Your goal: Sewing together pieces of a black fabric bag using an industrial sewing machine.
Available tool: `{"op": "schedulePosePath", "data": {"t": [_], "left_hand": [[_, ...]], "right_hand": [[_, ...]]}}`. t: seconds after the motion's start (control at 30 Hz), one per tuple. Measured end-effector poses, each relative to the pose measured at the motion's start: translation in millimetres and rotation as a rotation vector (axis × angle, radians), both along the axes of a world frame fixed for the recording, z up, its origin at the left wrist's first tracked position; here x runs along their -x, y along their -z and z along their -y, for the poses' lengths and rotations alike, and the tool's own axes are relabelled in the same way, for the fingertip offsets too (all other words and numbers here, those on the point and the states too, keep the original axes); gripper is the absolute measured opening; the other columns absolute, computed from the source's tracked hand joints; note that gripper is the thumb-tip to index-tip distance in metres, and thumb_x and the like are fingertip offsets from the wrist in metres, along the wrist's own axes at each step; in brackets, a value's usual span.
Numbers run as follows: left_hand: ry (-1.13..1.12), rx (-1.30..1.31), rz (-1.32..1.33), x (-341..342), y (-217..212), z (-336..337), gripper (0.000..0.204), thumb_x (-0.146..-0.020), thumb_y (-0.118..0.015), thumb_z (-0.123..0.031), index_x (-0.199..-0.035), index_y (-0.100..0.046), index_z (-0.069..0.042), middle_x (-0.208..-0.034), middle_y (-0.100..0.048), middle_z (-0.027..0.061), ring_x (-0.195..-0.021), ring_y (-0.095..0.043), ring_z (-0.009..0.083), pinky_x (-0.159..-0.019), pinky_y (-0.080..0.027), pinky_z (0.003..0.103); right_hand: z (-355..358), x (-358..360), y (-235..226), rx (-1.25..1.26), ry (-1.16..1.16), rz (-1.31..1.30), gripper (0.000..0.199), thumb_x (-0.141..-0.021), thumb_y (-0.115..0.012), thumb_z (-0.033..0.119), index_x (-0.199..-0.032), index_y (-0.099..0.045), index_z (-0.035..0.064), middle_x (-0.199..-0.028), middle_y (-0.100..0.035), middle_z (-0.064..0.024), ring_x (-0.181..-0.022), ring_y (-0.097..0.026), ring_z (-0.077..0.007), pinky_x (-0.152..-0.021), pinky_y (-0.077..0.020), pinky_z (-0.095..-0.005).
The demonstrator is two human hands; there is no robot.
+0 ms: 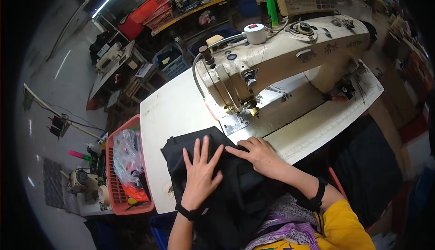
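Your left hand (199, 177) lies flat on the black fabric (226, 191) at lower centre of the frame, fingers spread apart and pointing toward the upper right, palm pressing down rather than gripping. Your right hand (258, 155) rests just beside it on the same cloth, fingers together and extended toward the left, its fingertips close to your left hand's; it clamps nothing either.

The fabric's long axis runs from the lower centre edge, near your lap, up and to the left onto the white table (172, 109). Its upper end points toward the needle area (251, 109) of the cream sewing machine (290, 55) and stops just short of the metal plate (233, 123) beneath it.

A red basket (120, 195) of scraps stands to the left of the table, lower left of the frame.
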State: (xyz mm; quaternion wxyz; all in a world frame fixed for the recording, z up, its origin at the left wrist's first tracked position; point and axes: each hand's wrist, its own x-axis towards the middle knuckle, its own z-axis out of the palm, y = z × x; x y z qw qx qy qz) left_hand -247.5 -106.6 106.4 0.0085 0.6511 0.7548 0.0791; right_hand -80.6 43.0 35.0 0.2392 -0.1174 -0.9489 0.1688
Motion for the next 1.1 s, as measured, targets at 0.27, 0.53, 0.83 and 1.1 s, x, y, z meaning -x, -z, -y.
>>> {"op": "schedulePosePath", "data": {"t": [0.27, 0.53, 0.83, 1.1], "left_hand": [[-0.095, -0.224, -0.219, 21.2, -38.5, 36.8, 0.077, -0.07, -0.055, 0.016, -0.137, -0.063, -0.021, -0.145, -0.056, 0.0102, -0.114, -0.059, 0.0252, -0.091, -0.04, 0.038], [0.287, -0.094, -0.393, 25.4, 0.8, -45.8, 0.039, -0.081, -0.061, -0.007, -0.116, -0.074, -0.016, -0.137, -0.062, 0.003, -0.113, -0.055, 0.0212, -0.096, -0.039, 0.039], [0.143, -0.185, -0.287, 41.3, 32.4, -100.9, 0.046, -0.077, -0.061, 0.0, -0.117, -0.076, -0.017, -0.127, -0.067, 0.0056, -0.113, -0.058, 0.0264, -0.099, -0.04, 0.043], [0.15, -0.413, -0.086, 60.9, 43.5, -138.3, 0.022, -0.082, -0.059, -0.002, -0.097, -0.073, -0.011, -0.092, -0.069, 0.0101, -0.091, -0.064, 0.0306, -0.088, -0.045, 0.044]], "right_hand": [[-7.4, 2.2, 0.4, 0.106, -0.152, -0.109, 0.069, -0.071, -0.061, -0.01, -0.134, -0.063, 0.0172, -0.123, -0.061, -0.0064, -0.106, -0.058, -0.0283, -0.097, -0.0469, -0.0409], [-10.6, 7.7, -0.7, -0.253, -0.012, -0.011, 0.043, -0.075, -0.065, 0.006, -0.117, -0.071, 0.0078, -0.128, -0.067, 0.0013, -0.096, -0.059, -0.02, -0.084, -0.0448, -0.035], [-75.3, 9.5, 7.1, -0.429, 0.059, 0.03, 0.027, -0.089, -0.059, 0.014, -0.111, -0.074, 0.0161, -0.119, -0.068, -0.0036, -0.097, -0.06, -0.0211, -0.088, -0.0442, -0.0361], [-107.3, 13.2, -4.5, -0.405, 0.135, 0.008, 0.021, -0.09, -0.06, 0.019, -0.106, -0.073, 0.0177, -0.12, -0.058, -0.0034, -0.114, -0.055, -0.0187, -0.096, -0.0419, -0.039]]}}
